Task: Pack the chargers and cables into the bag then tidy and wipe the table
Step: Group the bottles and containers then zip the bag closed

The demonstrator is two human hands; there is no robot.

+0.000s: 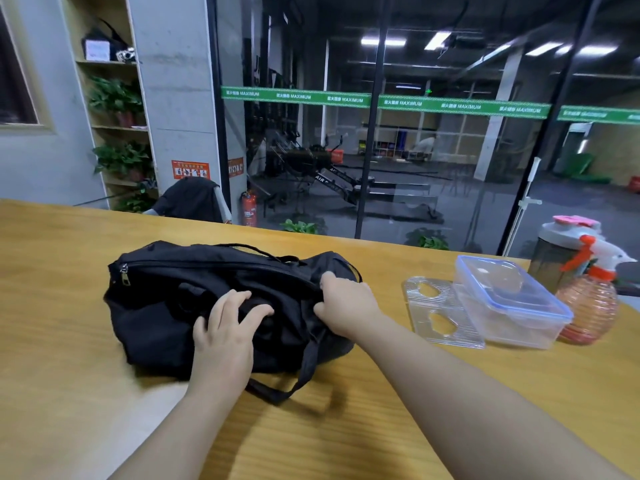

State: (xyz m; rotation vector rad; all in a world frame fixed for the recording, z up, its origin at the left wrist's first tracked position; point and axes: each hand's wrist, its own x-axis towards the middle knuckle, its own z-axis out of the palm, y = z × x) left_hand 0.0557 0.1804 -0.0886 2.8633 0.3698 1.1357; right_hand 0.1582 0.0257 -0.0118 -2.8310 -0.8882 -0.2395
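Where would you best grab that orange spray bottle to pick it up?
Take the spray bottle by its narrow neck under the white trigger head, coming from above on the near side. The belly is wide and round, and the clear lidded box crowds its left.

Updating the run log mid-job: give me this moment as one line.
stage: handling black bag | left hand: resting on bag | right hand: gripping bag fabric | chargers, cables: none visible | spray bottle, clear container: right, untouched
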